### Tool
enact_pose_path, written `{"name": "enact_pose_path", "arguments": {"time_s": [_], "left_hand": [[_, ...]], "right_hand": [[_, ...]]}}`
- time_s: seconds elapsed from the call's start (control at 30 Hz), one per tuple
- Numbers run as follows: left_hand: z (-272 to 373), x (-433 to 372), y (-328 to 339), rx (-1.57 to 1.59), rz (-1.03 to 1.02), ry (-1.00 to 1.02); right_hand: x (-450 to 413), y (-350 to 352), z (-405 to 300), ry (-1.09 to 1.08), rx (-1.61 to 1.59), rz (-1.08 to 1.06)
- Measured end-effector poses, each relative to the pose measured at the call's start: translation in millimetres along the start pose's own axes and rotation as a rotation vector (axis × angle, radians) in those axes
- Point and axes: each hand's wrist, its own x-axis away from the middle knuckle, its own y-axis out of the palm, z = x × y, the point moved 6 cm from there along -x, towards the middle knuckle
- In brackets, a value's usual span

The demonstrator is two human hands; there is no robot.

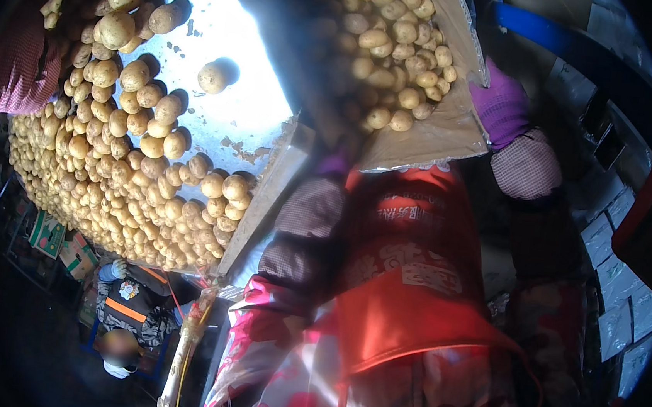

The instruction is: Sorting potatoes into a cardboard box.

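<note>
A cardboard box [423, 151] with several small potatoes [403, 53] inside is directly in front of my red apron [409, 315]. My right hand [500, 105], in a purple glove, grips the box's right edge. My left hand [335, 163], also in a purple glove, is in deep shade by the box's near left corner. Its fingers are hidden, so its hold cannot be made out. Left of the box, a heap of potatoes [128, 203] covers much of a metal-surfaced table [239, 68]. One loose potato [213, 78] lies apart on the bright metal.
A raised board [262, 198] edges the table beside my left arm. Another person's gloved hand [28, 78] is at the heap's far left. A person in a dark vest [131, 297] is beyond a wrapped pole [189, 342]. White boxes [616, 275] and a blue bar [578, 45] are at right.
</note>
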Motion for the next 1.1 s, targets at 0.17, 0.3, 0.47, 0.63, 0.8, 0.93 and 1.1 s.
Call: {"name": "enact_pose_path", "arguments": {"time_s": [0.17, 0.3, 0.47, 0.63, 0.8, 0.93, 1.1], "left_hand": [[-90.3, 11.2, -31.9, -0.796, -0.169, -0.227], [-52.9, 17.6, -33.9, -0.647, -0.061, -0.244], [13.4, 14.0, -28.1, -0.32, 0.147, -0.156], [44.5, 9.8, -22.5, -0.245, 0.187, -0.085], [50.5, 8.2, -21.3, -0.204, 0.206, -0.065], [51.2, 10.1, -27.7, -0.194, 0.232, -0.062], [55.3, 10.3, -27.6, -0.181, 0.233, -0.048]], "right_hand": [[-11.1, 18.7, -35.0, -0.016, -0.001, -0.042], [-12.5, 31.3, -34.0, -0.005, 0.014, -0.06], [14.8, -33.6, -88.7, -0.44, 0.002, 0.419], [21.5, 64.4, -111.4, -0.24, -0.231, 0.114], [-14.8, 135.2, -66.6, 0.249, 0.09, -0.218], [-16.4, 136.1, -69.0, 0.018, -0.015, -0.01], [-4.7, 78.3, -109.8, 0.029, -0.668, -0.038]]}}
